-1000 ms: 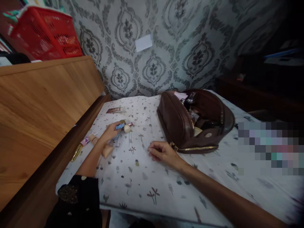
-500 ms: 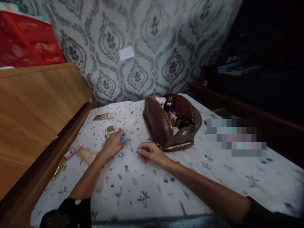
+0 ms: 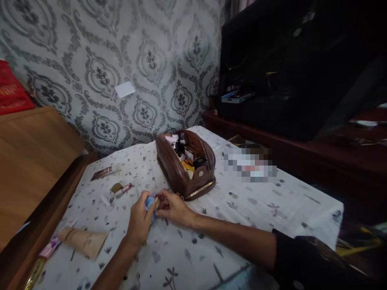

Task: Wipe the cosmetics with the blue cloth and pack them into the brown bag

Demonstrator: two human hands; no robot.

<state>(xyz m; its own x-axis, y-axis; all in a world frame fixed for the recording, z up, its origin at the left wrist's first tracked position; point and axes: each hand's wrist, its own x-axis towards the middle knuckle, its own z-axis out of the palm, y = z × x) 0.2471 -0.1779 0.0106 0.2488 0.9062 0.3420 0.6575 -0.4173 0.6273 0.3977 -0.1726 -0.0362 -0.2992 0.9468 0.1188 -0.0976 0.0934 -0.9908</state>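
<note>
My left hand [image 3: 141, 215] is closed around a crumpled blue cloth [image 3: 149, 202]. My right hand [image 3: 175, 207] meets it, its fingers pinched at a small yellowish piece [image 3: 157, 202] by the cloth; its kind is too small to make out. Just beyond the hands stands an open brown makeup bag [image 3: 178, 177], packed with several cosmetics. Left of my hands lie a beige squeeze tube [image 3: 83, 241], a round olive-gold item [image 3: 116, 187], a slim pink tube [image 3: 124, 190] and a small whitish tube [image 3: 107, 201].
A brown flat packet [image 3: 102, 173] lies at the table's far left. Near the left edge are a purple-and-pink tube [image 3: 50, 246] and a gold tube [image 3: 34, 274]. A wooden panel [image 3: 39, 153] borders the left; a dark TV [image 3: 287, 72] stands at right. Something pixelated lies beyond the bag.
My left hand has lifted the blue cloth off the tabletop and brought it to my right hand, whose fingers now touch it. The view has turned to the right.
</note>
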